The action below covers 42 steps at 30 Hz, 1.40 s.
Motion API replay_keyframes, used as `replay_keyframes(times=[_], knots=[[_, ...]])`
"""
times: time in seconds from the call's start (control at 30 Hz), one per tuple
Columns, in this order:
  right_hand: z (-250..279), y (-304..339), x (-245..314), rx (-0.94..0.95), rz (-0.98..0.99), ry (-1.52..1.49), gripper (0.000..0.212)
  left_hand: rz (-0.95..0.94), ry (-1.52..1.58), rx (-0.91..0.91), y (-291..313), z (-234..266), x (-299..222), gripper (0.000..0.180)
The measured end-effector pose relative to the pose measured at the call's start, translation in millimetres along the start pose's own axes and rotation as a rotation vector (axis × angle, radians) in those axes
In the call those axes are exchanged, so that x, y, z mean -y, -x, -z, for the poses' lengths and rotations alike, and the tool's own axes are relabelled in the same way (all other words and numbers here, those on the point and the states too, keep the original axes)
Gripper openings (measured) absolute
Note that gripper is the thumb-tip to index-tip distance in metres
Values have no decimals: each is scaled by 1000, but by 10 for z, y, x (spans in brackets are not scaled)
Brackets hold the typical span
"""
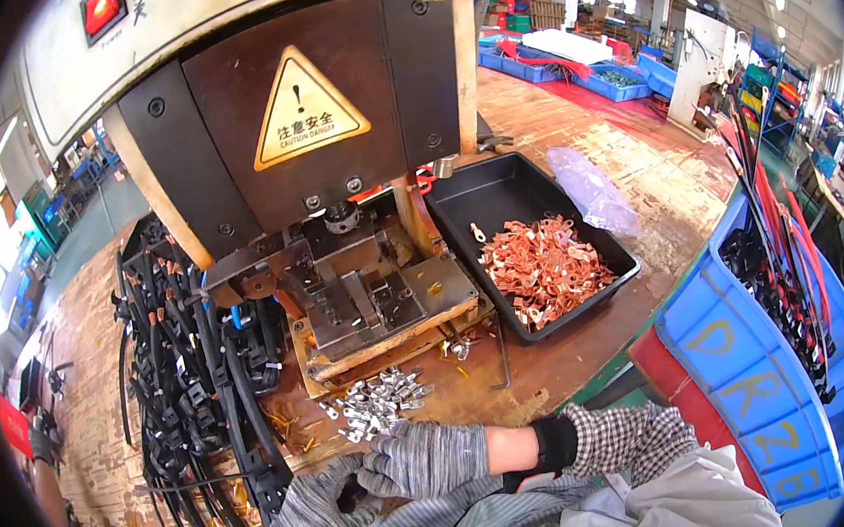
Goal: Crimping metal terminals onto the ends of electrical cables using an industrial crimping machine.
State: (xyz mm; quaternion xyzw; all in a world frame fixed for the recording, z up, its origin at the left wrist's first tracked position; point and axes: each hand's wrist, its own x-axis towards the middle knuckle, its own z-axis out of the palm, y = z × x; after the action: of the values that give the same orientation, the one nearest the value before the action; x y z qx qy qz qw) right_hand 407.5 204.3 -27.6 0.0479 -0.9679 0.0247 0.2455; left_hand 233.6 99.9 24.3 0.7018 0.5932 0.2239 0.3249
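Observation:
My left hand (pixel 318 510) and my right hand (pixel 424 460), both in grey knitted gloves, meet at the front edge of the bench. The fingers of each are curled, the right ones lying over the left. Something dark shows between them, too hidden to name. Just beyond lies a loose pile of silver cable lugs (pixel 382 404). Behind it stands a press machine (pixel 313 102) with a metal die block (pixel 375 303) under its head. Black cables (pixel 194 354) with bared copper ends lie heaped to the left, beside my left hand.
Copper lugs (pixel 543 268) fill part of a black tray (pixel 465 184) right of the press. A clear plastic bag (pixel 591 188) touches its far side. A blue crate (pixel 754 385) with cables stands at the right. Another person's gloved hand (pixel 46 439) appears at the far left.

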Motion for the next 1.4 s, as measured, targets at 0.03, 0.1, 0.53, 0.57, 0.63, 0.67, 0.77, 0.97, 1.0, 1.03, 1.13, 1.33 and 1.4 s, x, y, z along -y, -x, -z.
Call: replay_keyframes(times=[0.03,0.1,0.53,0.57,0.63,0.67,0.77,0.97,1.0,1.03,1.13,1.33,1.4], knots=[[-7,-11,-21,28,62,17,35,23,-39,27,2,11,-17,46],[-24,-12,-97,-18,132,53,36,9,-17,-52,-14,7,-40,39],[-153,232,231,-23,-156,-386,25,-222,158,134,52,-30,265,26],[-209,260,270,-24,-154,-389,25,-220,184,132,58,-23,260,24],[-331,373,335,-324,-228,-432,26,-236,245,144,-10,-55,284,21],[-314,378,381,-308,-286,-475,26,-294,239,120,-24,-65,284,21],[-4,399,293,86,-983,-1375,25,-105,156,85,-41,-134,228,21],[-94,546,-184,0,-857,-404,26,-17,127,-98,-159,-207,152,26],[-157,493,-194,-19,-622,-104,25,-49,72,-176,-205,-252,174,24],[-199,444,-181,-26,-624,-105,25,-89,18,-249,-250,-288,216,23],[-271,337,-128,317,-643,17,24,-12,45,-239,-307,-320,203,22],[-231,362,-101,232,-535,26,22,43,158,-300,-378,-396,65,18],[-219,347,-94,212,-518,16,22,4,148,-331,-409,-439,67,18]])
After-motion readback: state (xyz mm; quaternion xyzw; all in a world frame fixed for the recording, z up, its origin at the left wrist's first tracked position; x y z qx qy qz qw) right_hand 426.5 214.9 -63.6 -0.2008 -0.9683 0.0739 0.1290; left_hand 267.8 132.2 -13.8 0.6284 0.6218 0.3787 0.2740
